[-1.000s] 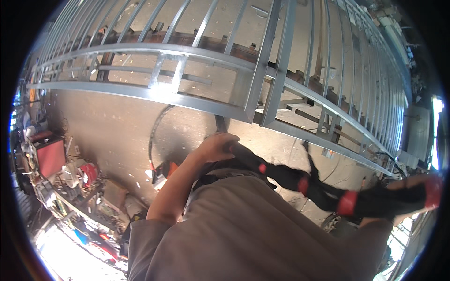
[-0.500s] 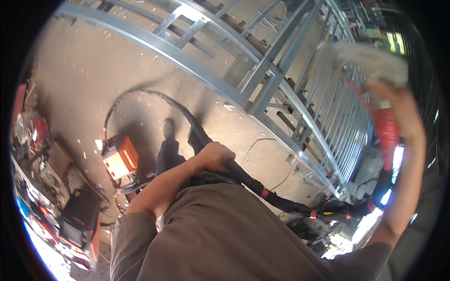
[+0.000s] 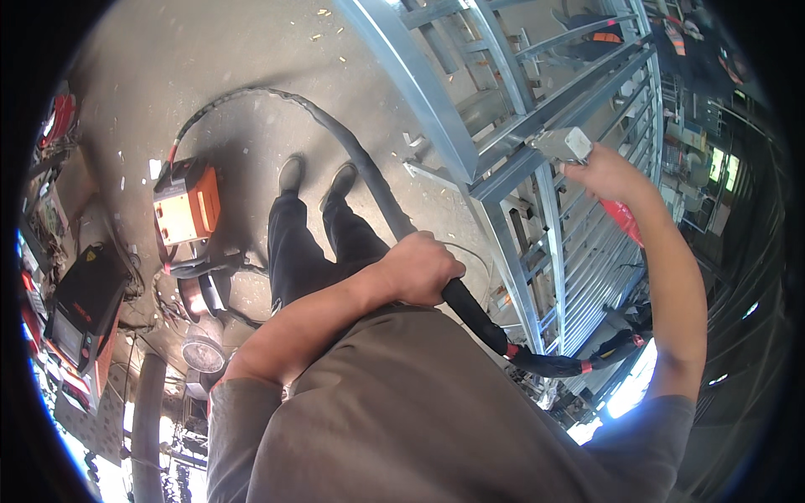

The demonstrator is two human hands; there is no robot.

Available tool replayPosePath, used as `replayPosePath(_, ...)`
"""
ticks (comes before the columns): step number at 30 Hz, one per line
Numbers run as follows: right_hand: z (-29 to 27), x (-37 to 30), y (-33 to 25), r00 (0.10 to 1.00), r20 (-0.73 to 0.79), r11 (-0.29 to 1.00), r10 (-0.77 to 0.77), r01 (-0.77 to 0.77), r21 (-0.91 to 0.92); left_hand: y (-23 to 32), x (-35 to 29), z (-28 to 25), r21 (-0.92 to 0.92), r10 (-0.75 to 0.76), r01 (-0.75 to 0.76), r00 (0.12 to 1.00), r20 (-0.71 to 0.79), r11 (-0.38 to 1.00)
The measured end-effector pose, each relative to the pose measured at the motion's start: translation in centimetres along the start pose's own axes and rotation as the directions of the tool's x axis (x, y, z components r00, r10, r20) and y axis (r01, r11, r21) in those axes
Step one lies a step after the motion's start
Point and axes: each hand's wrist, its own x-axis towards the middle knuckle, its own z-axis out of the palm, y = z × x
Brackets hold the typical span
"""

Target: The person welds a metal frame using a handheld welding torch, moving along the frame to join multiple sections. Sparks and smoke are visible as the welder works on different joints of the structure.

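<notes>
My right hand (image 3: 614, 178) is closed around a handheld welding gun with a grey, boxy head (image 3: 572, 144). Red wrap (image 3: 620, 220) shows below that hand, around the gun's lower end. The gun's head is over the near corner of a galvanized steel frame (image 3: 423, 92); whether it touches the metal I cannot tell. My left hand (image 3: 419, 267) grips the thick black cable (image 3: 474, 312) in front of my waist. From there the cable arcs across the floor to an orange and black machine (image 3: 186, 220), and its other side runs right toward the gun.
Parallel steel bars (image 3: 599, 289) stretch along the frame's right side. At the far left stands a black and orange machine (image 3: 80, 306) among clutter. A wire spool (image 3: 204, 295) sits by the orange machine. Another person (image 3: 708, 54) in dark clothing is at the upper right.
My right hand has brought the welding gun leftward from the far right to the frame's corner. My left hand, still on the cable, sits slightly farther right. The whole view has shifted.
</notes>
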Motion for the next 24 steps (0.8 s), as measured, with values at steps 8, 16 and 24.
replayPosePath(8,0.1,1.3,-3.0,0.997,0.058,0.983,0.052,-0.040,-0.181,0.0,-0.9,0.5,-0.087,0.005,-0.008,1.000,-0.029,0.996)
replayPosePath(16,0.8,1.8,-4.9,0.995,0.094,0.936,0.043,-0.007,-0.352,-0.1,-1.6,0.1,-0.105,0.016,-0.023,0.997,-0.072,0.994)
replayPosePath(24,1.0,2.0,-6.3,0.989,0.075,0.935,0.125,-0.092,-0.343,0.1,-2.3,-0.2,-0.108,-0.007,0.000,0.998,-0.065,0.994)
